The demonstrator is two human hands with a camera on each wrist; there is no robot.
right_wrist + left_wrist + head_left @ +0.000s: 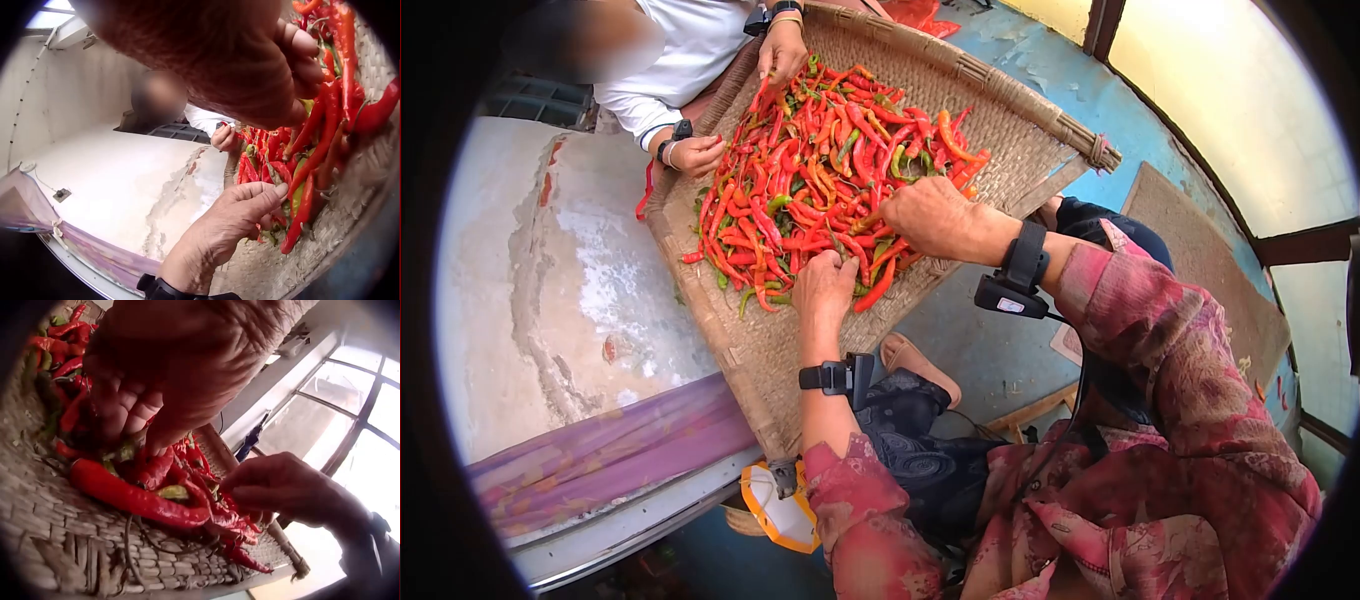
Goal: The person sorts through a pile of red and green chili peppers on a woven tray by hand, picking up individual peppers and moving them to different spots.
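Red, orange and green chili peppers (800, 190) lie heaped on a woven tray (1020, 130). My left hand (825, 290) is at the near edge of the heap; its thumb and fingers pinch a dull green pepper (275, 177), seen in the right wrist view. To its right, my right hand (930, 215) is bent over the heap, its fingers curled at a brownish-orange pepper (867, 224), with the fingertips partly hidden. A large red pepper (137, 499) lies below my left hand (181, 369) in the left wrist view.
Another person's two hands (782, 50) (697, 155) are at the heap's far side. A pale, cracked surface (600, 270) with purple cloth (610, 460) is left of the tray. Windows (1240, 100) stand at the right, and an orange-rimmed container (780, 510) sits below the tray's corner.
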